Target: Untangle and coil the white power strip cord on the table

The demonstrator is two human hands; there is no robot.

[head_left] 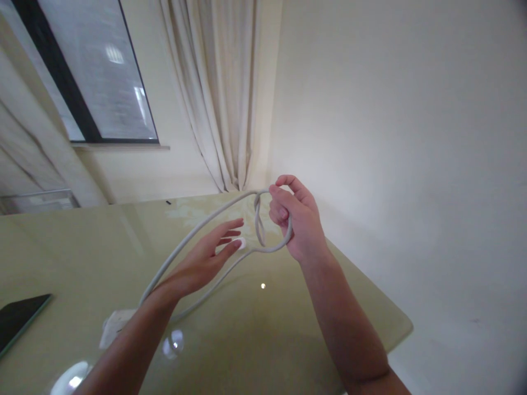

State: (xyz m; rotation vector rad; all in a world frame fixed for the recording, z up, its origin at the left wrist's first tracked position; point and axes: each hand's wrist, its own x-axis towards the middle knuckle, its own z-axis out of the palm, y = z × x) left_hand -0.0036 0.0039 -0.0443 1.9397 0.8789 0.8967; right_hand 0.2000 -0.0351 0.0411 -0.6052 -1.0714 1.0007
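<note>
A pale grey cable (pixel 187 237) hangs in loops above the table. My right hand (pixel 298 216) is closed on it, thumb and index finger pinching the cable at the top of a small loop, which curves round below the palm. My left hand (pixel 209 255) reaches into the large loop with its fingers stretched and thumb apart. Close by its thumb tip is a small white piece (pixel 241 242); I cannot tell whether it touches the thumb. Partly hidden by my left forearm, a white block (pixel 115 325) lies near the cable's lower left run.
The glossy yellow-green table (pixel 230 351) has a rounded corner at the right, close to the wall (pixel 403 137). A dark flat panel (pixel 22 318) lies at the left edge. A tiny black object (pixel 168 202) is near the back edge. Curtains (pixel 222 93) hang behind.
</note>
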